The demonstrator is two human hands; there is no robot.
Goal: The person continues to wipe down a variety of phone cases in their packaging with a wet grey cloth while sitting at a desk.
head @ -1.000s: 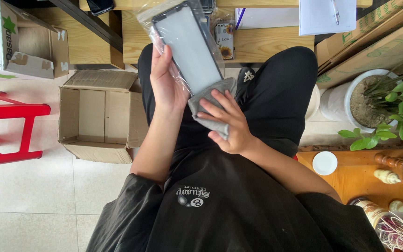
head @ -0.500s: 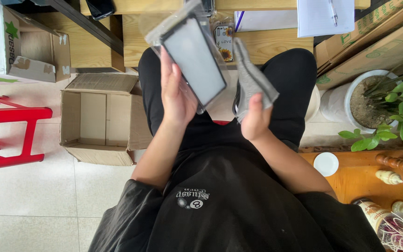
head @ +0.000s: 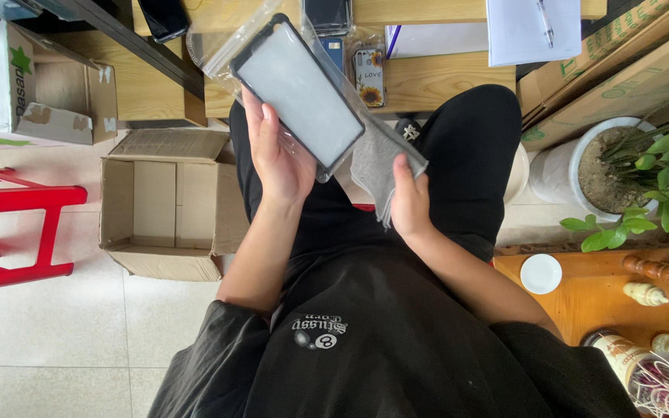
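We have a flat phone screen panel (head: 300,97), black-framed with a pale grey face, sitting in a clear plastic sleeve (head: 230,50), and our left hand (head: 276,159) is cradling it from underneath, fingers spread along its back and the thumb hooked at its lower edge, so the panel tilts up and away from us over our lap. Just to the right of that hand, our right hand (head: 410,203) is closed on a grey cloth (head: 381,162), pinching it between thumb and fingers, with the cloth's upper edge lying just under the panel's lower corner; we cannot tell whether it touches the glass. As we judge it, the panel is out and presented, the cloth is ready in hand, and the wiping itself is not under way at this instant, with the sleeve partly around the panel's far end. Beyond the left hand, up past the panel, there is a wooden table (head: 443,81) with a phone case with a sunflower on it (head: 368,77) and a sheet of white paper (head: 534,29). Out to the left of the left hand, an open cardboard box (head: 166,203) sits on the tiled floor, and a red stool (head: 11,224) stands further out. To the right of the right hand, a potted plant (head: 644,178) stands near our knee, and a small white lid (head: 540,273) rests on an orange wooden surface.
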